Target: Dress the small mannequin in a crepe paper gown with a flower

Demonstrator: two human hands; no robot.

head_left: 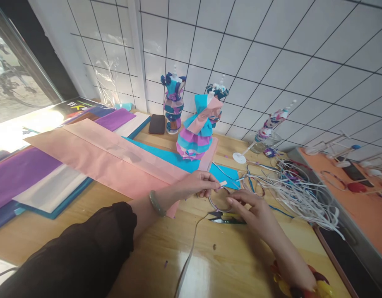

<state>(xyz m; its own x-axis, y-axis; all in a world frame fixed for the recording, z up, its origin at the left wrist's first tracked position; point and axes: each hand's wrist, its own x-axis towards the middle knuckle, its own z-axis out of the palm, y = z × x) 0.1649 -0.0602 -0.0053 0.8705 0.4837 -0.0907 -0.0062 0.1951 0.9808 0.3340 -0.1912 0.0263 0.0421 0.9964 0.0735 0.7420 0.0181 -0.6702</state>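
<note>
Above the wooden table, a thin hoop (212, 204) is held between my two hands, with purplish patches on its band. My left hand (200, 184) is closed, its fingertips pinching the hoop's upper left side, and a small pale strip end (223, 183) sticks out from them. At the hoop's right side, my right hand (251, 205) grips it between thumb and fingers. Just below lie dark-bladed thread snips (229, 220), partly covered by my right hand. From near the hoop a long pale strip (191, 254) runs down toward the table's front edge.
Folded pink paper (116, 161) and purple paper (26, 178) cover the left. Several dress forms stand behind, one in a blue-and-pink dress (197, 128); a dark phone (157, 124) lies nearby. Tangled white strips (302, 194) heap at right, beside an orange-lined tray (364, 207).
</note>
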